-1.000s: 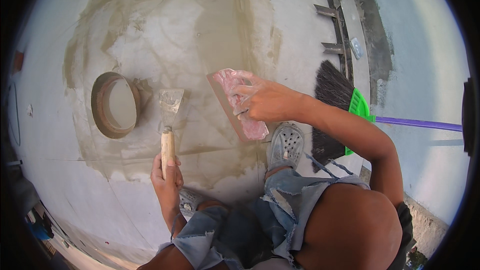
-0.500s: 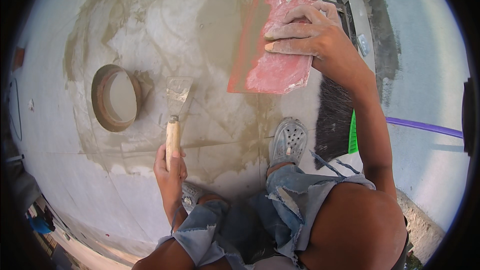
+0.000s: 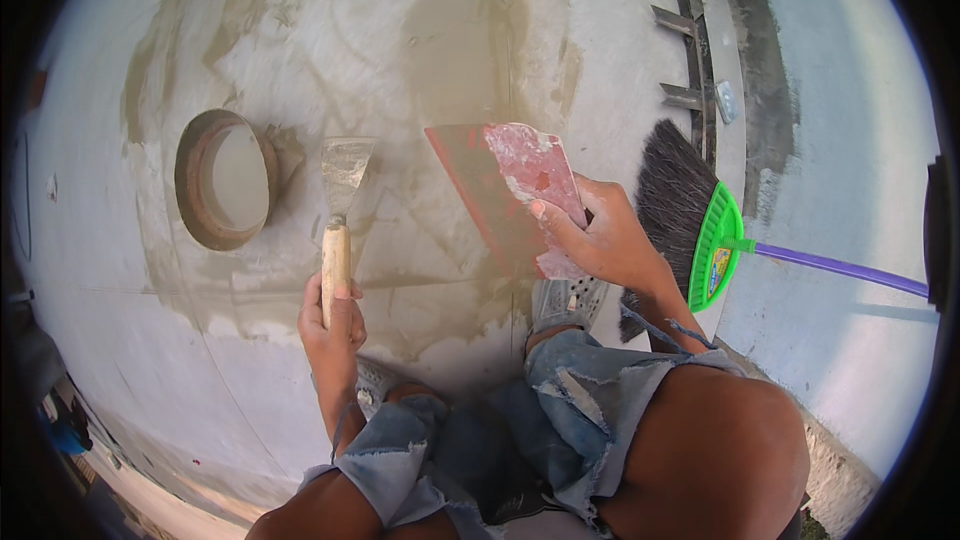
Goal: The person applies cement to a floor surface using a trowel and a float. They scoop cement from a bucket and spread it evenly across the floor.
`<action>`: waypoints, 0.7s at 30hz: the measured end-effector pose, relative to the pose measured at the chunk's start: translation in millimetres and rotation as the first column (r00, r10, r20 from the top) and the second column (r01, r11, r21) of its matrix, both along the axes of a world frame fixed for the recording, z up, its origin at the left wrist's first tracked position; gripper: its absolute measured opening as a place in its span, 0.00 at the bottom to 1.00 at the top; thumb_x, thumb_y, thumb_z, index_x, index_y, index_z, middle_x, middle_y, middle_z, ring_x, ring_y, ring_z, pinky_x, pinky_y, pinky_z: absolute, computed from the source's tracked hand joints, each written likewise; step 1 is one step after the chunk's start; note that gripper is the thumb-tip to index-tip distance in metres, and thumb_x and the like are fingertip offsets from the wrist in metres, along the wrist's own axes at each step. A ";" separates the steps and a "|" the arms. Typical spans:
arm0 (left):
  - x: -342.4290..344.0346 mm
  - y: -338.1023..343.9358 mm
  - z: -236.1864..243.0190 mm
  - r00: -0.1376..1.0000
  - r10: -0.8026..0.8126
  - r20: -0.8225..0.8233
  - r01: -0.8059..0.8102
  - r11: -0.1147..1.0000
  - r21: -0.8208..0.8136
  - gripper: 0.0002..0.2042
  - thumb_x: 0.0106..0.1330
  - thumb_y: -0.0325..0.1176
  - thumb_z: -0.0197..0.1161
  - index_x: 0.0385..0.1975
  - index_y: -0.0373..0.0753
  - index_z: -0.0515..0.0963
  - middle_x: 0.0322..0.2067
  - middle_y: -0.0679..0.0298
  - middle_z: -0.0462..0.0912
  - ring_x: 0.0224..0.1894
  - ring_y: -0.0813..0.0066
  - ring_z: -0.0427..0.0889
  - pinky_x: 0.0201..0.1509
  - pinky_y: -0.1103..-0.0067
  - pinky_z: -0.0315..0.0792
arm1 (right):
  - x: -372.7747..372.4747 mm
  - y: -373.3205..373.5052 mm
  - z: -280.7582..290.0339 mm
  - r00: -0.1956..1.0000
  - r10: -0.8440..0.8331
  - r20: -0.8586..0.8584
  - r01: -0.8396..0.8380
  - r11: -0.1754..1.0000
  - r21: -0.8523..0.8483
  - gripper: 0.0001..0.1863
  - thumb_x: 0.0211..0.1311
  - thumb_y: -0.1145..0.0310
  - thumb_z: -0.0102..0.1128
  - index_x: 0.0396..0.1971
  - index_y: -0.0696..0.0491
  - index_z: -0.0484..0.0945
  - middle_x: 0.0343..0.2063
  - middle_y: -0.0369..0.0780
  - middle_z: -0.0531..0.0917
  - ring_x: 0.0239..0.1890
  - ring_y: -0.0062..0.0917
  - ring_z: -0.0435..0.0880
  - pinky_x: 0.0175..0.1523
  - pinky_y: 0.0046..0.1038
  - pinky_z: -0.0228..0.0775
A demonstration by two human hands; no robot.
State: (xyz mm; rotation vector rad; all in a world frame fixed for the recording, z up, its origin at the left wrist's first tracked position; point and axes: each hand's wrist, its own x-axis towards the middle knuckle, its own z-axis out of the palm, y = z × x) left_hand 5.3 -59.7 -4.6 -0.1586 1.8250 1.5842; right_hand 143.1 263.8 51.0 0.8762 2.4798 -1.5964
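Note:
My left hand [image 3: 335,325] is closed round the wooden handle of a putty knife [image 3: 347,175], its metal blade pointing away from me. In my right hand [image 3: 610,240] is a flat red plastic spreader [image 3: 535,165], gripped by its right side with the thumb on the upper face. Wet grey-brown compound coats the spreader's left part. Left of the putty knife stands a round, crusted container [image 3: 187,180] with grey-brown mix inside. Smears of wet compound [image 3: 455,50] cover the pale floor beneath and beyond my hands.
A broom with black bristles [image 3: 670,185], a green head and a purple handle [image 3: 840,270] lies at the right. Beyond it runs a dark slatted frame [image 3: 690,50] beside a pale blue wall [image 3: 830,170]. My shoe [image 3: 570,302] stands close under the spreader.
My right hand has drawn the spreader nearer to me and turned it, thumb now on top; its compound-coated face shows. The left hand holds the putty knife much as before.

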 end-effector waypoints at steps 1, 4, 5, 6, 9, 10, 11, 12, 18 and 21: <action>1.2 2.9 -0.6 1.000 0.015 -0.007 -0.014 1.000 0.013 0.17 0.81 0.39 0.62 0.59 0.32 0.74 0.33 0.69 0.78 0.20 0.90 0.63 0.21 0.85 0.56 | 1.6 -11.8 -5.8 0.999 0.022 0.038 -0.020 0.998 -0.057 0.18 0.75 0.62 0.62 0.50 0.62 0.83 0.25 0.47 0.84 0.27 0.25 0.80 0.37 0.35 0.76; 5.0 4.3 -0.2 0.999 0.040 -0.023 -0.040 0.999 0.014 0.18 0.82 0.39 0.62 0.60 0.32 0.73 0.34 0.68 0.78 0.20 0.91 0.63 0.21 0.85 0.56 | 1.7 -44.3 -26.5 0.991 0.100 0.093 -0.078 0.973 -0.218 0.17 0.74 0.64 0.64 0.52 0.62 0.83 0.31 0.47 0.88 0.33 0.21 0.81 0.42 0.32 0.77; 5.0 4.7 0.7 0.999 0.046 -0.028 -0.045 0.999 0.006 0.18 0.82 0.39 0.62 0.61 0.32 0.73 0.34 0.68 0.78 0.20 0.91 0.63 0.21 0.86 0.56 | 2.8 -50.4 -34.1 0.990 0.116 0.078 -0.097 0.972 -0.215 0.17 0.74 0.64 0.64 0.52 0.62 0.83 0.31 0.48 0.88 0.33 0.22 0.81 0.42 0.33 0.77; 5.3 5.8 3.3 0.997 0.053 -0.056 -0.053 0.999 -0.010 0.17 0.82 0.41 0.61 0.57 0.33 0.74 0.30 0.70 0.75 0.19 0.91 0.61 0.20 0.86 0.54 | 2.6 -57.0 -42.6 0.989 0.139 0.060 -0.123 0.969 -0.215 0.17 0.74 0.64 0.64 0.52 0.62 0.83 0.31 0.49 0.88 0.33 0.23 0.82 0.42 0.34 0.77; 7.8 9.8 3.4 0.995 0.050 -0.088 -0.053 0.998 -0.031 0.16 0.82 0.43 0.61 0.54 0.34 0.74 0.26 0.72 0.72 0.18 0.92 0.60 0.20 0.86 0.53 | 9.7 -62.1 -60.1 1.000 0.006 0.019 -0.002 0.983 -0.183 0.17 0.74 0.64 0.64 0.51 0.62 0.84 0.30 0.48 0.88 0.33 0.22 0.82 0.43 0.34 0.77; 7.6 7.2 0.7 0.997 0.042 -0.071 -0.044 0.999 -0.026 0.18 0.81 0.41 0.62 0.58 0.33 0.73 0.30 0.70 0.75 0.19 0.91 0.62 0.21 0.86 0.55 | 11.1 -61.9 -62.6 0.998 -0.069 0.003 0.068 0.983 -0.169 0.17 0.74 0.64 0.64 0.51 0.63 0.84 0.29 0.47 0.87 0.33 0.22 0.82 0.43 0.34 0.77; 7.1 5.7 -1.2 0.998 0.035 -0.055 -0.036 0.999 -0.020 0.20 0.81 0.39 0.62 0.62 0.32 0.73 0.34 0.68 0.78 0.20 0.91 0.64 0.21 0.86 0.57 | 12.4 -55.6 -64.0 0.996 -0.082 0.038 0.086 0.987 -0.139 0.17 0.74 0.64 0.64 0.51 0.62 0.84 0.29 0.46 0.87 0.33 0.22 0.81 0.42 0.33 0.77; 5.8 5.6 -0.3 0.999 0.024 -0.044 -0.025 0.999 -0.024 0.20 0.80 0.39 0.63 0.62 0.32 0.72 0.34 0.68 0.79 0.21 0.91 0.64 0.21 0.86 0.57 | 11.5 -42.9 -63.8 0.993 -0.094 0.069 0.102 0.989 -0.112 0.17 0.74 0.64 0.64 0.51 0.62 0.84 0.29 0.45 0.87 0.33 0.21 0.81 0.42 0.33 0.77; 2.8 7.9 6.1 1.000 0.001 -0.021 -0.002 1.000 -0.027 0.20 0.80 0.37 0.63 0.63 0.31 0.73 0.35 0.69 0.79 0.21 0.90 0.65 0.22 0.85 0.58 | -2.4 20.0 -53.1 0.971 -0.234 -0.045 0.235 0.971 0.029 0.17 0.73 0.65 0.65 0.51 0.62 0.84 0.33 0.41 0.89 0.33 0.20 0.83 0.42 0.30 0.78; 3.5 9.4 8.4 0.999 0.009 -0.041 -0.010 1.000 -0.028 0.19 0.80 0.38 0.63 0.61 0.31 0.73 0.35 0.68 0.79 0.20 0.90 0.65 0.21 0.86 0.57 | -5.0 44.1 -38.4 0.949 -0.305 -0.076 0.309 0.949 0.055 0.16 0.73 0.65 0.66 0.51 0.62 0.85 0.34 0.40 0.88 0.33 0.19 0.83 0.42 0.29 0.77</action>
